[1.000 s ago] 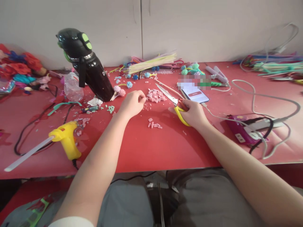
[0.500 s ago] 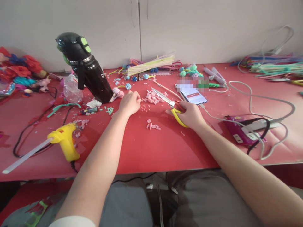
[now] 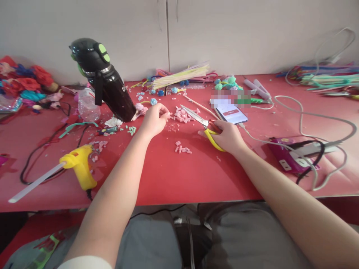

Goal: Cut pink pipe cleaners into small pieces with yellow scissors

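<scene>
Right hand [image 3: 228, 136]: grip wrapped around the handles of the scissors [image 3: 204, 122], blades pointing away and leftward from the grip, across the pink pile [image 3: 179, 116] in view; can't tell if they touch it. Left hand [image 3: 155, 119]: fingers curled, tips close together just left of the pile; can't tell if they meet or pinch a piece. Small pink cluster [image 3: 183, 150] on the bench [image 3: 168, 179], nearer the body, between both hands. Phone [image 3: 232, 113] just beyond the right grip.
</scene>
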Available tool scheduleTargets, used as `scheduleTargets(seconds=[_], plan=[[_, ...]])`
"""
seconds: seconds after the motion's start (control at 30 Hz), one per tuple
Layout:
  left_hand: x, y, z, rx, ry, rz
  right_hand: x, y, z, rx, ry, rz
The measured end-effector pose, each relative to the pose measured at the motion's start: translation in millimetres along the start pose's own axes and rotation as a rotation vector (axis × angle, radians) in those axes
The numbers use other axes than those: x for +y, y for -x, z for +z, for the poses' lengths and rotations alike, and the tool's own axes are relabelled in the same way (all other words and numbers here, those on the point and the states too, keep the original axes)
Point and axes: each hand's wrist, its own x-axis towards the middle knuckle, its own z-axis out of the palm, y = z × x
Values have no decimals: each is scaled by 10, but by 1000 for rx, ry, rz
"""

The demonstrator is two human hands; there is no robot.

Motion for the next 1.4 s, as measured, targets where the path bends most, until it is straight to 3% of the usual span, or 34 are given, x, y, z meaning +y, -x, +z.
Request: scheduleTargets(seconds=[0.27, 0.43, 0.7, 1.0, 1.4], plan=[[149, 134, -104, -36, 156, 44, -11, 30, -17, -13, -12, -2], [228, 181, -137, -82, 124, 44, 11, 22, -13, -43, 10, -1], [210, 170, -100, -7, 43, 72, 85, 8, -1, -74, 9, -38], [244, 172, -82, -75, 90, 61, 76, 6, 10, -78, 23, -30], [336, 216, -70, -46, 5, 90, 48, 14, -16, -87, 28, -27]])
